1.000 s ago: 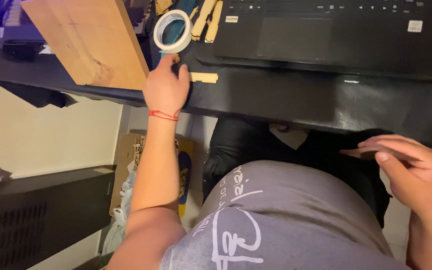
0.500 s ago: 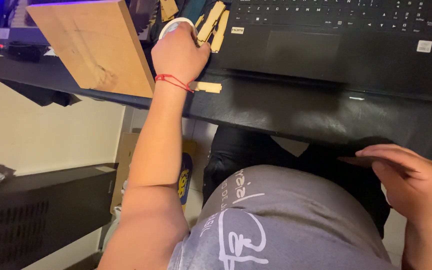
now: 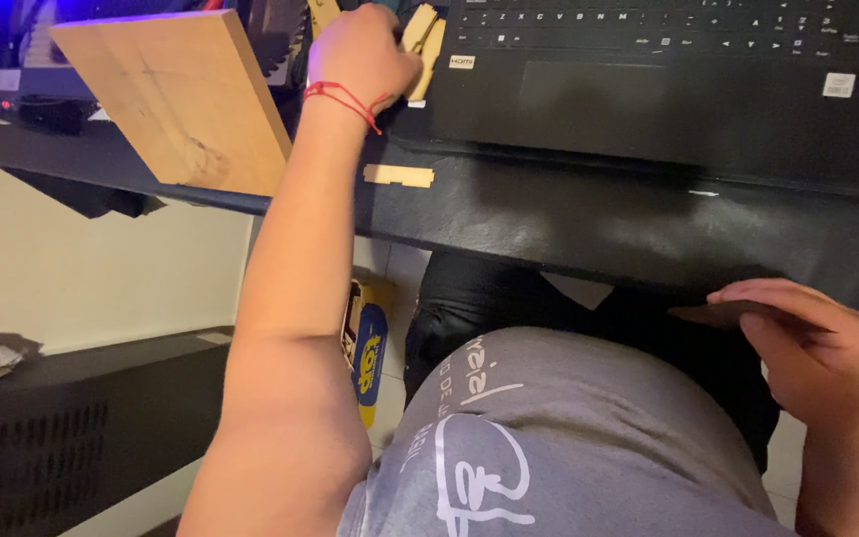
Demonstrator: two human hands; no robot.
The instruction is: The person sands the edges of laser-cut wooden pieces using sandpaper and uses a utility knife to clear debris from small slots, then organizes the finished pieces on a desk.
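Up near the black worktop's (image 3: pixel 569 214) far edge, the left hand (image 3: pixel 365 55) covered something unseen, grip unclear; pale wooden pegs (image 3: pixel 420 45) lay just right, pointing away. The right hand (image 3: pixel 807 343) lay loose, far off.

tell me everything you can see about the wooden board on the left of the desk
The wooden board is a flat, pale rectangular slab with light grain, faint pencil-like lines and a darker knot mark near its lower corner. It looks like plain unfinished wood. It lies skewed on the black desk, its near corner jutting over the desk's front edge. Its far end reaches dark items under blue light. The left hand is close beside its right edge; whether they touch cannot be told.
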